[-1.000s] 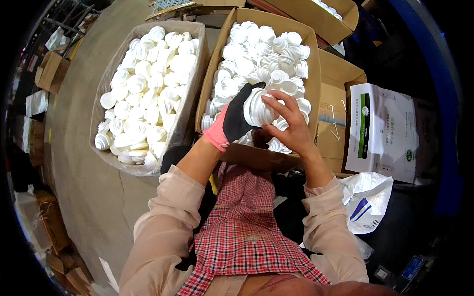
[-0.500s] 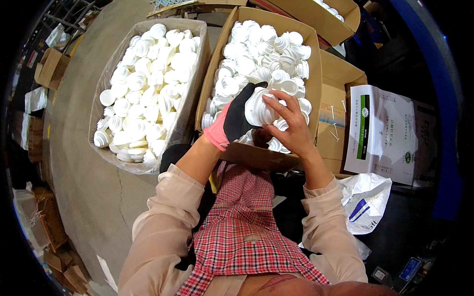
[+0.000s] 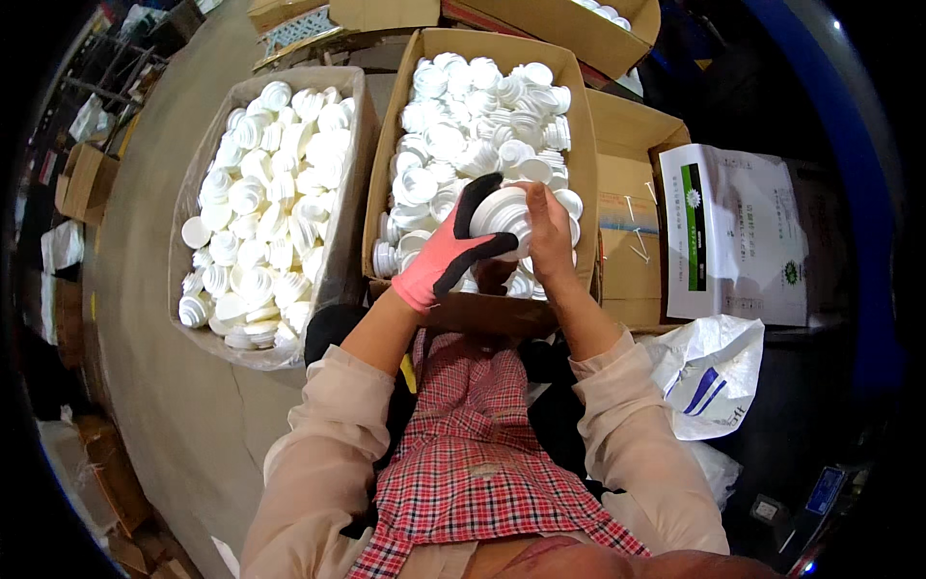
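Gloved left hand [image 3: 458, 249] and bare right hand [image 3: 552, 236] grip a white ridged piece [image 3: 502, 220] over the cardboard box [image 3: 511, 45]; a plastic-lined carton [image 3: 359, 183] stands left of that box.

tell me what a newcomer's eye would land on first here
Probably the round white piece, mid-picture, held between the gloved left hand and the bare right hand. Beneath and beyond it, a cardboard box is heaped with similar white pieces; left of that, a plastic-lined box holds another white heap.
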The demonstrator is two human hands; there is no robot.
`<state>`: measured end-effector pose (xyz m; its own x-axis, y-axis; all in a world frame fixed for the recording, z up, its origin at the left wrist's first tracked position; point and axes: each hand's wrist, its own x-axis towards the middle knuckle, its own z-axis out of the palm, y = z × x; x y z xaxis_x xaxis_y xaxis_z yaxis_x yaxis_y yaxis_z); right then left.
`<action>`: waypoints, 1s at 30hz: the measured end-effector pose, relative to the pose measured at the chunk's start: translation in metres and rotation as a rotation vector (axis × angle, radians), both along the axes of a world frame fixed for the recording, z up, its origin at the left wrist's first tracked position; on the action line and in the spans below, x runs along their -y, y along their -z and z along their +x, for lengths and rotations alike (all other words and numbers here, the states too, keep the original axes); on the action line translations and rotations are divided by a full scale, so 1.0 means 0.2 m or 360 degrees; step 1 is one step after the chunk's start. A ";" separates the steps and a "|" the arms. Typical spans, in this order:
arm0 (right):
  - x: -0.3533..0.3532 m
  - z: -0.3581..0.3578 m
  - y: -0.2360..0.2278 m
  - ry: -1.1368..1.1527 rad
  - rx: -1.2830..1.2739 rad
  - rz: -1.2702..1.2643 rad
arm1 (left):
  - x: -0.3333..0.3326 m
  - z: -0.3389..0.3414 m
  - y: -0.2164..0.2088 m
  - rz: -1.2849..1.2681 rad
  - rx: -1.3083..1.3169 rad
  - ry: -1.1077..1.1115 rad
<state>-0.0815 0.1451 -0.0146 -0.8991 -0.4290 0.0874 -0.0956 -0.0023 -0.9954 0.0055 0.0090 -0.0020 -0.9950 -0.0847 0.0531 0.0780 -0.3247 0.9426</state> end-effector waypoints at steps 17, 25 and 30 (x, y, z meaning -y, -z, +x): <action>-0.05 0.00 -0.12 -0.0698 -0.0582 0.0425 | 0.10 0.02 0.24 -0.1373 -0.0586 -0.0701; -0.04 0.04 -0.16 -0.0531 -0.0977 0.0365 | 0.10 0.00 0.07 -0.0611 -0.0386 -0.0256; -0.04 0.06 -0.18 -0.0418 -0.1079 0.0331 | 0.13 -0.01 0.08 -0.0742 -0.0425 -0.0378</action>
<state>-0.0696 0.1532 0.0222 -0.5431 -0.6898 0.4787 -0.7093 0.0717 -0.7013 0.0038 -0.0180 -0.0185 -0.8987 -0.2112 0.3843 0.3520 0.1750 0.9195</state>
